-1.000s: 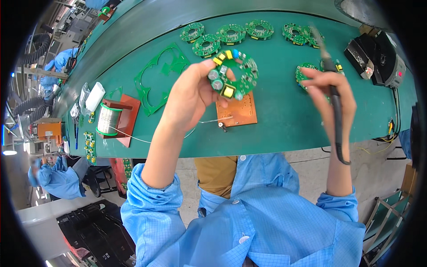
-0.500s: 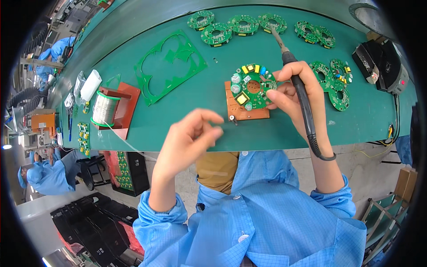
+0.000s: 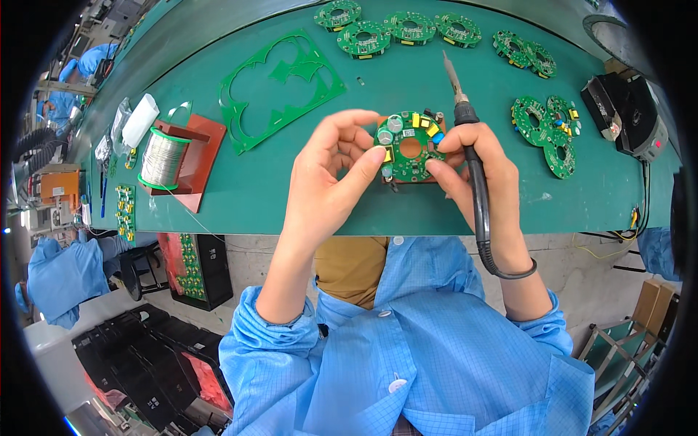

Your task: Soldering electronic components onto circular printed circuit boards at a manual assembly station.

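Observation:
A round green circuit board (image 3: 398,150) is held component side up between my two hands, over a reddish-brown block (image 3: 435,179) that it mostly covers. My left hand (image 3: 320,171) is closed on the board's left edge, thumb beside a yellow component. With thumb and fingers, my right hand (image 3: 487,163) grips the right edge near a blue component. That same hand carries a soldering iron (image 3: 480,207) with a black handle, its metal tip pointing away from me, clear of the board.
Round boards (image 3: 411,27) line the back, and joined ones (image 3: 534,115) lie at right near a black soldering station (image 3: 618,109). A cut-out green panel frame (image 3: 236,131) and a solder spool (image 3: 161,160) on a stand occupy the left. Black trays (image 3: 138,363) stand below left.
My left hand has moved up and right from free air and closed on the board's left edge. The board has turned so its yellow parts now sit at upper right.

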`<state>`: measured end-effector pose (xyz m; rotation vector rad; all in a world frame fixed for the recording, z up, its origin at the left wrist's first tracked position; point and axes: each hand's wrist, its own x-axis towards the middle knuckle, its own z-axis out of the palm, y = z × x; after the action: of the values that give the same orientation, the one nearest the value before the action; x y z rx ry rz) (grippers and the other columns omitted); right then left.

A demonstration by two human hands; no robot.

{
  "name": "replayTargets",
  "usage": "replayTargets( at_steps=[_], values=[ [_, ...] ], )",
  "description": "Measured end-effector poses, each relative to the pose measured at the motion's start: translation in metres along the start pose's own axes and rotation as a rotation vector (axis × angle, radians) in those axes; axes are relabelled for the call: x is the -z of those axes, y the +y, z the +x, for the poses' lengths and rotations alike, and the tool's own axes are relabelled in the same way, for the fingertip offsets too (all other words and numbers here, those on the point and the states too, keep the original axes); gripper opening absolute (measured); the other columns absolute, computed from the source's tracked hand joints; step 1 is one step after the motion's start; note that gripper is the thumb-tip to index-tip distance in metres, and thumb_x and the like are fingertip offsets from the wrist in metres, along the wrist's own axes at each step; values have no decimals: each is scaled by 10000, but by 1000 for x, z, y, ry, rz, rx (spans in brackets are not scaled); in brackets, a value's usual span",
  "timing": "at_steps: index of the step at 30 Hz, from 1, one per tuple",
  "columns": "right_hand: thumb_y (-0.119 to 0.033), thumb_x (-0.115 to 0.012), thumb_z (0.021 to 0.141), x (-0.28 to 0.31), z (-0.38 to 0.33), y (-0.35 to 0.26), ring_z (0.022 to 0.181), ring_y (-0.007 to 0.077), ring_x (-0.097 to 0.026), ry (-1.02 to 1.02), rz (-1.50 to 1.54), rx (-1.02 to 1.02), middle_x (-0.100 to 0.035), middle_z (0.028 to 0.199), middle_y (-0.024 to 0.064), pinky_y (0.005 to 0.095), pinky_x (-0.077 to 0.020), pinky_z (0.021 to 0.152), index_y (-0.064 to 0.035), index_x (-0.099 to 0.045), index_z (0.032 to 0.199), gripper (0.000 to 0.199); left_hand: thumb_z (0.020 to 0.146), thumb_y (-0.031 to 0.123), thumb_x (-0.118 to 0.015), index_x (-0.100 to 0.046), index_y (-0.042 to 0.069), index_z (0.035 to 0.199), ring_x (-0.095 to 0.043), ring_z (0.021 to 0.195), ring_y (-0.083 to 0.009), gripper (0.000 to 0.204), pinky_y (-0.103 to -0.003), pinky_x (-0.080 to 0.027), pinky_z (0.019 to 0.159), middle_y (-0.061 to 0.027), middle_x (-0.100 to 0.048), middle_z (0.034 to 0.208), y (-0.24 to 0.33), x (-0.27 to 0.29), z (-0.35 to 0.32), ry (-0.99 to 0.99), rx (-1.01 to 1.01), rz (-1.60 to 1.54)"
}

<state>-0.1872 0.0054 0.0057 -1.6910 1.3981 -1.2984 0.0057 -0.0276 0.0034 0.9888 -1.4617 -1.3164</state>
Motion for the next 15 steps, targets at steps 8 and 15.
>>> replayTargets(
  at_steps=[8, 15],
  values=[
    [32, -738, 733, 1, -1, 6, 694, 108, -582, 68, -135, 129, -616, 893, 40, 243, -491, 582, -45, -584, 974, 296, 890, 23, -612, -607, -7, 1174, -556, 779, -66, 286, -209, -480, 664, -39, -541, 932, -10, -4, 3, -9, 11, 60],
    [28, -739, 692, 0, 1, 9, 717, 206, -584, 68, -181, 172, -621, 907, 65, 320, -490, 626, -41, -575, 967, 327, 874, 43, -641, -609, 10, 1191, -541, 691, -54, 320, -201, -467, 601, -29, -532, 929, -12, -6, -2, 15, 24, 68]
  ],
)
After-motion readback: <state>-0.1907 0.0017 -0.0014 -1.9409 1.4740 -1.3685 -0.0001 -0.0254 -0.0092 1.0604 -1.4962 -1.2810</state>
